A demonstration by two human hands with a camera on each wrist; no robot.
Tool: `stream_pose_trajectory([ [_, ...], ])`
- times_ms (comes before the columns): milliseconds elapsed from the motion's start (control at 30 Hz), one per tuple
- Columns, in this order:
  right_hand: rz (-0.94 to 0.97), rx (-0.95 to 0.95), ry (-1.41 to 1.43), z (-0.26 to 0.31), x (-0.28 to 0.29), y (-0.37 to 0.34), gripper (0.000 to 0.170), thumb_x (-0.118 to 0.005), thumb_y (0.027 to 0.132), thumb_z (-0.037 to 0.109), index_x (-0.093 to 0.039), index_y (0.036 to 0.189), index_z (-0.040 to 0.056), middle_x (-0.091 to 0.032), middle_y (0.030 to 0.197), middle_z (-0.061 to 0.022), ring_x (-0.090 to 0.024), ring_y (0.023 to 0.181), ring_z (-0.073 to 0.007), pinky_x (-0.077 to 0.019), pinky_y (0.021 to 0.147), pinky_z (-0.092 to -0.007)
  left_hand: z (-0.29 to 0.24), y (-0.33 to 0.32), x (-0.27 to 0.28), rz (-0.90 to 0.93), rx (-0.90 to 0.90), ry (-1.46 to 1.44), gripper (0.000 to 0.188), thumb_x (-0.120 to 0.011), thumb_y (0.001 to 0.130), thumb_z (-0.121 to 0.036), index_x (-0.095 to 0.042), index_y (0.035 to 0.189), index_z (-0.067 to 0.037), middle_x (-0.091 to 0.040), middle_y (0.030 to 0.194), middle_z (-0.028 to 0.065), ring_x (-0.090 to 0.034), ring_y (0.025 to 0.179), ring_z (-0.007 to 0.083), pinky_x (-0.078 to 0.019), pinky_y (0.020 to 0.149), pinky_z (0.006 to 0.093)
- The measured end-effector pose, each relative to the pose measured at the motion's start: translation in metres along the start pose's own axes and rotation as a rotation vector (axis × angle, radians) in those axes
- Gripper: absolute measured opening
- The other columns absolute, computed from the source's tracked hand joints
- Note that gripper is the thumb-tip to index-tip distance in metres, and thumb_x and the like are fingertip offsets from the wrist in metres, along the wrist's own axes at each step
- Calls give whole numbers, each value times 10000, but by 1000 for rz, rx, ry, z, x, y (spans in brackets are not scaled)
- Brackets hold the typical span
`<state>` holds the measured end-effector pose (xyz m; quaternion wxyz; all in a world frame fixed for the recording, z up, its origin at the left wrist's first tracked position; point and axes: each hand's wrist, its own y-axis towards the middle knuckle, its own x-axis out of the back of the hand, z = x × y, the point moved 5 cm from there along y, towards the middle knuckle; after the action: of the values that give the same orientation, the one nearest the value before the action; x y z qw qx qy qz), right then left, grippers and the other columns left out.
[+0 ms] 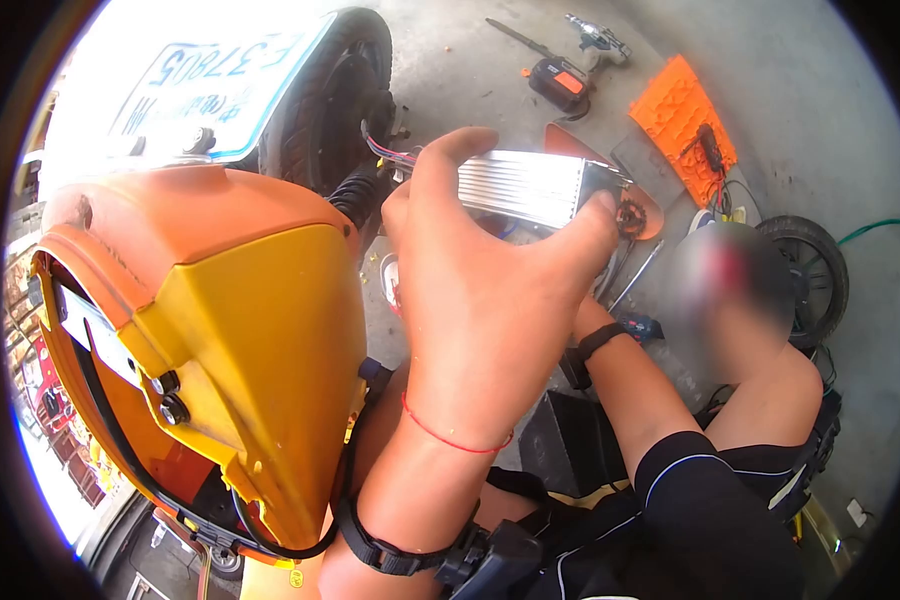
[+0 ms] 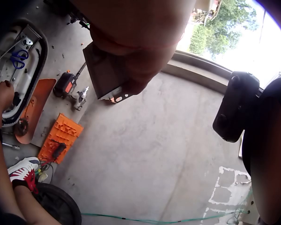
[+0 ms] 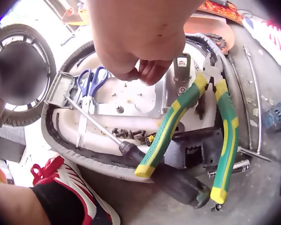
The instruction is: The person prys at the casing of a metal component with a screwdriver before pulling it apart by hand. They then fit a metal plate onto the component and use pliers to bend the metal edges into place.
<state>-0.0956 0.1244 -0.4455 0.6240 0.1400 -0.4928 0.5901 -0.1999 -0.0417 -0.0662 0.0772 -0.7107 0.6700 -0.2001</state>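
Observation:
A silver ribbed metal box [image 1: 522, 184] with wires at one end is gripped between the thumb and fingers of the left hand [image 1: 480, 270]; its flat side [image 2: 100, 72] shows in the left wrist view beside that hand [image 2: 136, 51]. The right hand [image 3: 140, 42] is over a pale, dark-rimmed tray [image 3: 68, 157], fingers bent and tips close together near a metal plate [image 3: 126, 108]. Whether those fingertips pinch anything is hidden. Blue-handled scissors [image 3: 91, 83], dark screws [image 3: 129, 135], a screwdriver [image 3: 171, 180] and green-yellow pliers [image 3: 171, 124] lie in or across the tray.
An orange-yellow body panel [image 1: 270, 350] and a tire [image 1: 325, 110] stand at left in the head view. On the floor are an orange plate [image 1: 682, 125], a power tool [image 1: 560, 85], a loose wheel [image 1: 810, 280] and a green cord [image 2: 164, 220]. A shoe [image 3: 68, 187] is beside the tray.

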Motion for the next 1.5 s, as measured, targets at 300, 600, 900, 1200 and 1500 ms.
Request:
stream_pose_trajectory([
  [300,60,86,-211,0,-26,3,169,-576,926,44,-730,896,-18,-690,1087,-234,-690,1053,-418,-576,918,-501,0,1,0,12,29,54,718,-879,832,-126,-482,1400,61,-668,1149,156,-672,1019,185,-571,811,288],
  [600,141,115,-126,1,-16,7,170,-634,886,76,-738,960,-37,-690,1123,-264,-702,1034,-441,-578,921,-512,-2,1,-4,50,-5,92,703,-892,837,-154,-505,1388,50,-660,1136,140,-672,1028,185,-576,854,299],
  [900,110,318,118,80,201,-73,216,-677,933,176,-720,933,-35,-705,975,-245,-691,858,-448,-567,830,-506,-7,-4,-15,74,-111,160,715,-895,743,-313,-607,1302,28,-610,1208,214,-658,1073,285,-549,937,405],
  [1200,-183,322,470,101,376,-162,155,-779,870,9,-670,978,-7,-664,920,-100,-704,728,-170,-576,667,-299,6,-46,-64,110,-192,138,757,-927,736,-371,-583,1325,-43,-536,1283,216,-614,1163,342,-534,978,451],
  [1500,-290,546,367,101,398,-145,182,-779,853,-12,-662,991,0,-664,937,-96,-719,734,-191,-596,655,-311,-1,-65,-97,160,-206,86,820,-938,756,-262,-487,1402,-35,-421,1355,158,-548,1252,284,-541,1035,435],
])
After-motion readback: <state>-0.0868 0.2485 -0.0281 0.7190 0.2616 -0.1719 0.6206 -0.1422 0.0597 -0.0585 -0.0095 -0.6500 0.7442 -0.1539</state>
